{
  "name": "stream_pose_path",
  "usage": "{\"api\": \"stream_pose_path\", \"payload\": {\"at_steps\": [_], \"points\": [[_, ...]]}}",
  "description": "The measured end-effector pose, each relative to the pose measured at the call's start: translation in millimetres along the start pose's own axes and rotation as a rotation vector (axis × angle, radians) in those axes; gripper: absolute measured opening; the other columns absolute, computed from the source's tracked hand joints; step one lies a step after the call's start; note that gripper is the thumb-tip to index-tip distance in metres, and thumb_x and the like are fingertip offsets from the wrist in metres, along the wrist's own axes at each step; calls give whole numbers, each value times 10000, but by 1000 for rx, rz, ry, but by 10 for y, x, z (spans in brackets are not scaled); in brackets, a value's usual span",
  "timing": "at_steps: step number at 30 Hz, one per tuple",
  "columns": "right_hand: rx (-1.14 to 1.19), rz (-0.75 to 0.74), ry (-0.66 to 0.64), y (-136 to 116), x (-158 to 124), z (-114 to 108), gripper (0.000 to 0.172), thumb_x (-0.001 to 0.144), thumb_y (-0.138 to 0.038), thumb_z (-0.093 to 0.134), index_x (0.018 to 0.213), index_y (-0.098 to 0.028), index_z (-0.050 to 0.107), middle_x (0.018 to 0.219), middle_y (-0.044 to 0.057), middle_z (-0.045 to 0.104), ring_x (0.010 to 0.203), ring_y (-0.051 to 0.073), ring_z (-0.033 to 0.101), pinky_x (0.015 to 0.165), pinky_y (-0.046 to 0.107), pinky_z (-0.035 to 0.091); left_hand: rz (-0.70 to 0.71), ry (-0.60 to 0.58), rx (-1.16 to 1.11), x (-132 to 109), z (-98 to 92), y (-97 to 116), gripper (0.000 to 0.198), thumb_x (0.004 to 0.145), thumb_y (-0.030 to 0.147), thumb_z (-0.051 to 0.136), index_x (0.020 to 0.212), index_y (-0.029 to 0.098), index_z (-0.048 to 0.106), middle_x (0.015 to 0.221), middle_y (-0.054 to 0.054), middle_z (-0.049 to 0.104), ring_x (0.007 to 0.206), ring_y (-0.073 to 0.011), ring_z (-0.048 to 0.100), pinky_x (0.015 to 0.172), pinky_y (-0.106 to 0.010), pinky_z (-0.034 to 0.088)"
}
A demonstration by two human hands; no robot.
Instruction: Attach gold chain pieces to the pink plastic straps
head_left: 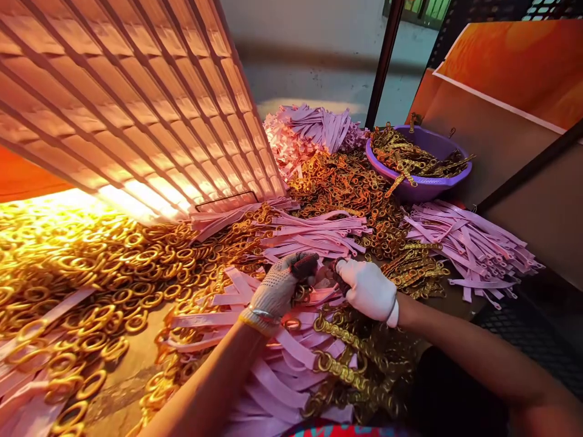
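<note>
My left hand, in a dotted knit glove with dark fingertips, is closed at the middle of the table. Close to its right, my right hand in a white glove is closed too. What lies between the fingertips is too small to make out. Pink straps lie in a bundle just beyond both hands. Below them, more pink straps spread towards me, beside gold-coloured chain pieces with rings.
Loose gold rings cover the left side under a leaning ribbed panel. A purple basin of gold pieces stands at the back right. More pink straps lie at the right, and a pile at the back.
</note>
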State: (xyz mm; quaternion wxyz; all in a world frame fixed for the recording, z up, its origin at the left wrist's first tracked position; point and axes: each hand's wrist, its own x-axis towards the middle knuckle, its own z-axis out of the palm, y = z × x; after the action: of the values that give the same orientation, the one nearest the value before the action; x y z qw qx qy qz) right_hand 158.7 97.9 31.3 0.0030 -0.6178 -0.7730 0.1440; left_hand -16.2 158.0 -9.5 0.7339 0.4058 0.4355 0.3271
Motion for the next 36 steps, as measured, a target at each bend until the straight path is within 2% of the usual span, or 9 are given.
{"api": "stream_pose_path", "payload": {"at_steps": [7,10,14,18,22,25,31,34,36], "points": [[-111,-14,17,-13,17,51,309,809,-101,462,1080,-168,594,976,89,704,869,217,651,700,302,416,-30,-135,134,-45,-38,-104,335,749,460,726,841,158,613,561,28,539,374,-61,393,331,-162,265],[-245,-66,13,-56,5,62,285,880,-98,406,1092,-160,586,949,112,684,801,232,653,629,310,429,-25,-149,190,-61,-25,-102,320,739,446,721,837,156,630,549,33,523,375,-67,375,335,-170,254],[-336,-105,45,-86,13,88,273,960,-135,328,1058,-157,582,896,125,665,742,234,653,577,303,439,190,-66,436,-110,33,-35,257,751,396,704,824,152,671,604,3,592,474,-100,459,434,-192,354],[-315,-90,30,-69,25,100,205,918,-121,412,1042,-166,569,911,111,675,753,223,666,599,292,458,413,-7,688,-146,77,35,208,797,372,662,814,170,711,728,-29,680,642,-150,553,590,-227,436],[-345,-104,2,-71,18,96,247,942,-117,360,1080,-167,558,924,112,672,755,246,675,580,313,465,361,-81,666,-96,37,-2,238,812,392,650,814,160,699,671,-10,651,576,-130,500,544,-223,395],[-363,-150,-33,-74,32,86,289,968,-117,302,1108,-155,552,935,121,669,753,255,672,572,327,466,315,-89,637,-50,-2,-69,252,824,399,634,832,153,683,655,-4,627,557,-130,487,516,-225,376],[-237,-120,13,66,116,52,249,895,-79,397,1063,-147,567,962,117,694,891,248,661,726,314,475,392,-90,780,-49,29,-106,148,799,301,643,819,173,713,791,-43,711,705,-178,603,648,-256,447],[-103,-103,35,133,116,-11,291,844,-37,417,1075,-147,555,1026,104,699,958,213,652,813,276,461,305,-127,728,-15,-15,-105,224,823,379,620,792,169,691,689,-24,659,602,-151,556,562,-240,421],[-111,-103,0,132,96,-62,314,834,-45,433,1111,-145,544,1041,107,700,924,209,661,786,273,460,241,-154,684,9,-63,-111,275,831,425,606,768,163,663,615,-2,599,529,-126,500,500,-225,387]]}}
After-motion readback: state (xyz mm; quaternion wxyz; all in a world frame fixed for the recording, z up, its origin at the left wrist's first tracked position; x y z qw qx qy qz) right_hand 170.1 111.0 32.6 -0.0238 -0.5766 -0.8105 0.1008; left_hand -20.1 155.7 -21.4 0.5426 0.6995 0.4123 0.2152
